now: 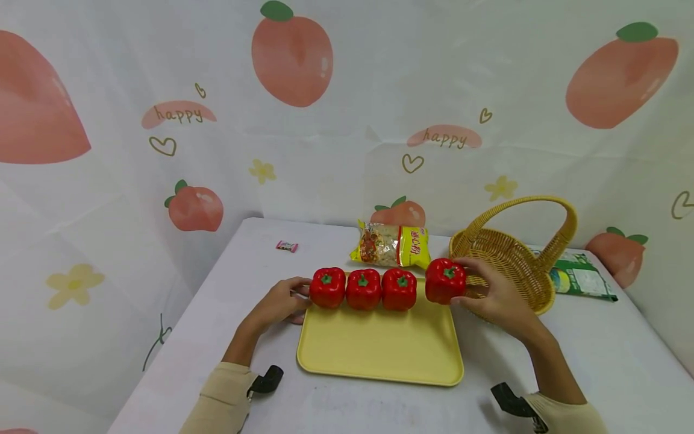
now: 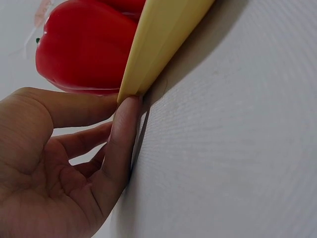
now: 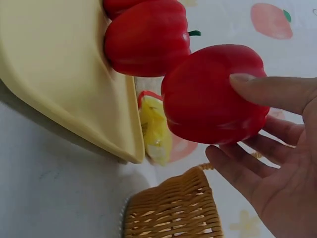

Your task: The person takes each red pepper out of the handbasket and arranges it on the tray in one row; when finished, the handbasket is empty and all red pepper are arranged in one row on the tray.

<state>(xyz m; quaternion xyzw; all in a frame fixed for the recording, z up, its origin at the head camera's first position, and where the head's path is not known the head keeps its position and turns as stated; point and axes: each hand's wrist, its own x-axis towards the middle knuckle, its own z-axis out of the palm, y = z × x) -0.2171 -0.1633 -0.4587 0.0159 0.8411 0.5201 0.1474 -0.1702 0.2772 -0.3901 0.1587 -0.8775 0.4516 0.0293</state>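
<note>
A red bell pepper [image 1: 443,284] with a green stem is held in my right hand [image 1: 496,298], thumb on one side and fingers on the other. In the right wrist view this pepper [image 3: 213,99] is lifted beside the back right corner of a yellow tray [image 1: 379,352]. Three more bell peppers stand in a row along the tray's back edge, the leftmost pepper [image 1: 328,288] near my left hand [image 1: 279,301]. That hand pinches the tray's left rim [image 2: 133,74], its thumb at the rim and a finger against the underside, as the left wrist view shows.
Behind the tray lies a yellow and clear food bag [image 1: 387,244]. A wicker basket [image 1: 523,274] with a tall handle stands close to my right hand, and a green packet [image 1: 585,277] lies beyond it. One small pink wrapped candy [image 1: 287,246] sits at back left.
</note>
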